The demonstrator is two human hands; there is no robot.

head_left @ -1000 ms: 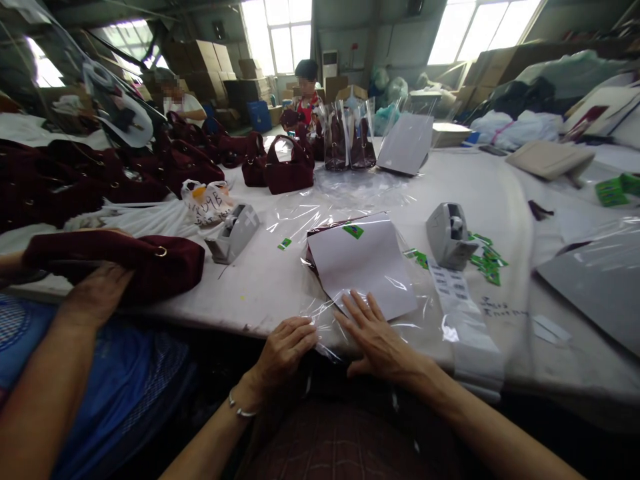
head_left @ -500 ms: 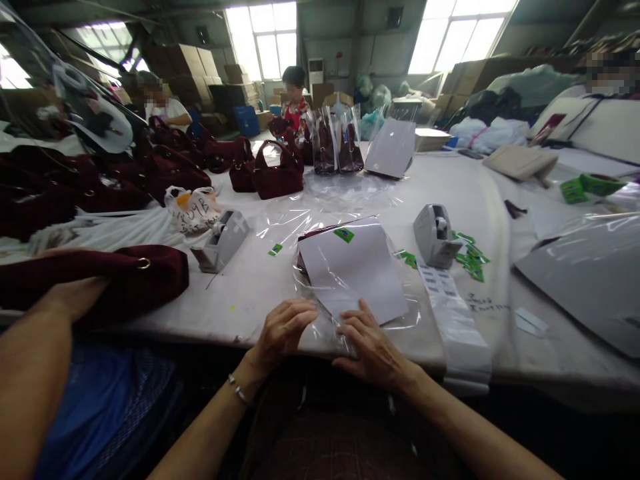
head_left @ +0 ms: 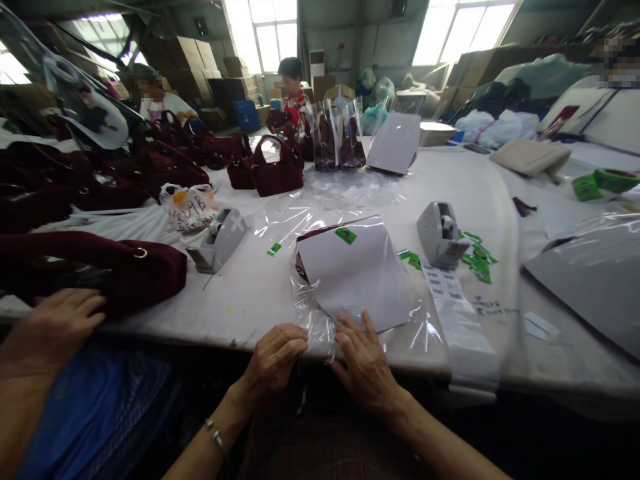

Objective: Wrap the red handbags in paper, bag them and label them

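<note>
A clear plastic bag (head_left: 320,323) lies at the table's front edge, wrapped round a white card sheet (head_left: 355,273) with a dark red piece (head_left: 301,265) showing at its left edge. A small green label (head_left: 345,235) is at the sheet's top. My left hand (head_left: 280,353), a bracelet on its wrist, has its fingers pinched together at the bag's near left edge. Flat on the bag and the sheet's lower edge rests my right hand (head_left: 363,357), fingers apart. Two grey tape dispensers, one on the left (head_left: 217,240) and one on the right (head_left: 443,235), flank the bag.
A co-worker's hand (head_left: 60,327) is at a dark red handbag (head_left: 145,277) on the left. More handbags (head_left: 277,167) and bagged ones (head_left: 353,147) stand farther back. Green labels (head_left: 480,257) and a strip of stickers (head_left: 453,307) lie to the right.
My left hand has moved slightly down and left, drawing the bag's near edge with it. My right hand has shifted slightly down. The co-worker's hand has come out of the handbag's underside into view.
</note>
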